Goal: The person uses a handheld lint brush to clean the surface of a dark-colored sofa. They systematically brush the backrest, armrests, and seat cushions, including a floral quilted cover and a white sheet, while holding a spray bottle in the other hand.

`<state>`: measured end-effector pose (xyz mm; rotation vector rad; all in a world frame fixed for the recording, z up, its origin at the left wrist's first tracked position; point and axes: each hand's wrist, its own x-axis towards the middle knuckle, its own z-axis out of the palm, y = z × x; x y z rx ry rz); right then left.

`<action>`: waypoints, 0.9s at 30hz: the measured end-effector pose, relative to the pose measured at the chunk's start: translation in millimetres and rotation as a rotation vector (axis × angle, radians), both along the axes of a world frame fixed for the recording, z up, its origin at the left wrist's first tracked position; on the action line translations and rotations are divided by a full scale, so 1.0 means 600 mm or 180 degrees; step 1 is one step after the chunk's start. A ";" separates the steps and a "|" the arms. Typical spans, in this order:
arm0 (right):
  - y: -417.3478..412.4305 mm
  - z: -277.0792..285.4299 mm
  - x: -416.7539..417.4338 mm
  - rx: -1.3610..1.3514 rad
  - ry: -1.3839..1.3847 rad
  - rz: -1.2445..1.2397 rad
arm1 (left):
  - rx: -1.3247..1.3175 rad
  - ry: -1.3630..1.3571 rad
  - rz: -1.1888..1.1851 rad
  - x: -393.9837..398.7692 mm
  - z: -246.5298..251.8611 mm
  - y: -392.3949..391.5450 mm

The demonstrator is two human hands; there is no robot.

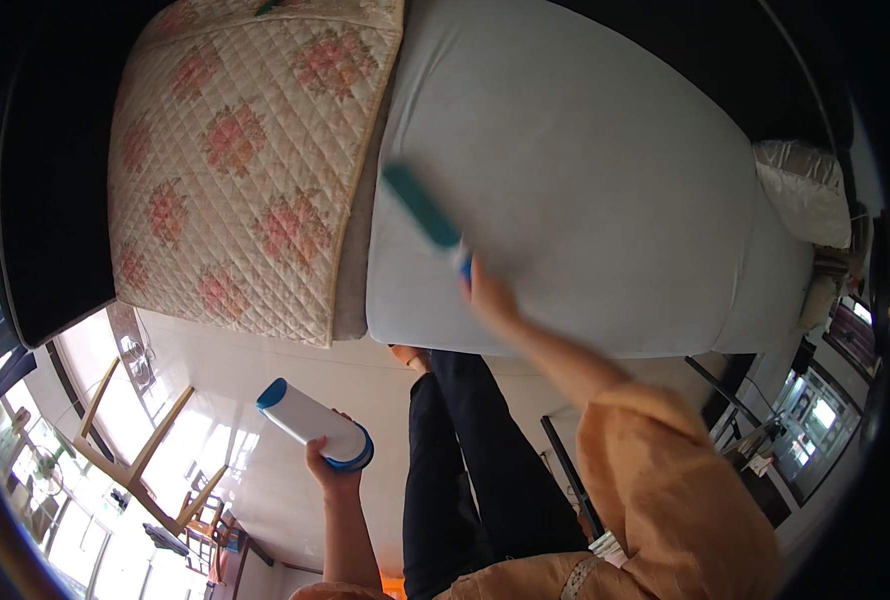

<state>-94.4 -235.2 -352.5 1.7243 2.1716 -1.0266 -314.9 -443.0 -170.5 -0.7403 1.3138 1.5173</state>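
Note:
My right hand (490, 292) grips the blue and white handle of a lint brush (422, 206) with a long green pad. The brush is over the left part of a light grey sheet (602, 187) on a bed; blur hides whether its pad touches the cloth. Lower left, my left hand (332, 461) is closed around a white plastic case (313, 424) with blue ends, held over the floor. A quilted floral cover (227, 202) lies on the bed's left part, its edge beside the grey sheet.
A white cushion (809, 195) rests at the bed's right end. A dark board (54, 187) rises at the left end. Wooden furniture legs (163, 427) and a wooden chair (208, 525) stand lower left. Below right of the bed is a dark metal leg (568, 472).

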 end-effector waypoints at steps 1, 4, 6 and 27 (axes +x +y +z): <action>-0.094 0.021 0.010 -0.0118 0.0263 0.0083 | -0.0013 -0.0015 0.0053 0.001 0.001 -0.006; -0.214 0.084 0.040 -0.0804 0.0250 0.0808 | -0.0009 -0.0053 0.0128 -0.004 0.006 -0.039; -0.203 0.098 0.065 -0.0880 0.0333 0.1917 | 0.0003 -0.0024 0.0163 -0.009 0.005 -0.056; -0.386 0.080 0.021 -0.0368 0.0255 -0.0267 | 0.0063 -0.0112 -0.0168 -0.021 0.010 -0.188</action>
